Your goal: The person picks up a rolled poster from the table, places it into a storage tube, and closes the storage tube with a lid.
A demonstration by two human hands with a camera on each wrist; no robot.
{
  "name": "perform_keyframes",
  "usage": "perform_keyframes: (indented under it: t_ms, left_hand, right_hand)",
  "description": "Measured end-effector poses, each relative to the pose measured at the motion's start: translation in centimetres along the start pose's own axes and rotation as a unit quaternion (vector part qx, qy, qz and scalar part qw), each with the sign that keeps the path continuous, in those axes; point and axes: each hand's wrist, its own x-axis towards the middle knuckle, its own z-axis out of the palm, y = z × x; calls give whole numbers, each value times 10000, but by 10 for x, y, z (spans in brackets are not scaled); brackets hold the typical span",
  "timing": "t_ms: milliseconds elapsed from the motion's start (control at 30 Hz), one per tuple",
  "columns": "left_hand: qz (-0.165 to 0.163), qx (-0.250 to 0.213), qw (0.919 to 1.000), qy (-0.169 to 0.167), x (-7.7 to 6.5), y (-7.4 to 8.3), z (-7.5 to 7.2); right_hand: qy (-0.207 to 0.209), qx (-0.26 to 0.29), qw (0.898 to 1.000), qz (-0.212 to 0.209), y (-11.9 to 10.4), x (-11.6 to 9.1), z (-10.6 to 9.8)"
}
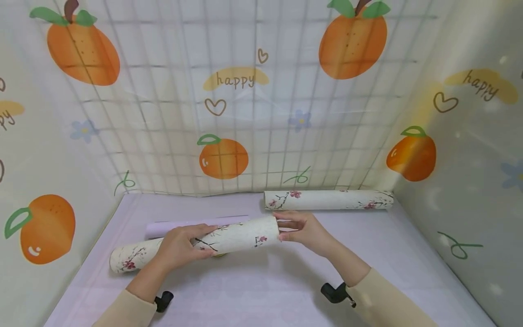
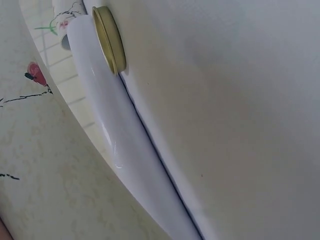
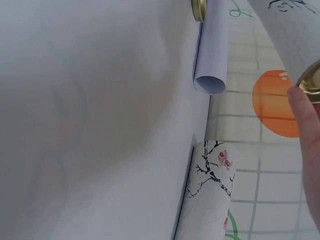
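A cream cardboard tube (image 1: 245, 237) printed with blossom branches is held aslant above the table, its right end higher. My left hand (image 1: 177, 245) grips it around the middle, thumb in front and fingers over the top. At the tube's right end, my right hand (image 1: 304, 230) pinches a shallow gold lid (image 3: 311, 86) at its rim; the right wrist view shows one fingertip on that rim. A second gold lid (image 2: 114, 42) lies on the table beyond the tube, mostly hidden by it in the head view.
Behind the held tube lies a pale lilac roll (image 1: 157, 230). Another blossom-printed tube (image 1: 327, 200) rests along the back edge at the right. Fruit-printed sheeting (image 1: 163, 150) walls the lilac-white table (image 1: 253, 295) at the back and both sides.
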Motion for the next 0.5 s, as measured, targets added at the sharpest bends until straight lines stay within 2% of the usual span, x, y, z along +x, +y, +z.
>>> perform_keyframes:
  t_ms: [267, 500]
  left_hand:
    - [310, 114, 9995, 9, 2, -1, 0]
    - [706, 499, 9962, 120, 11, 0, -4]
  right_hand:
    - [-10, -120, 9996, 251, 1, 1, -6]
    - [-14, -185, 9992, 344, 1, 2, -8]
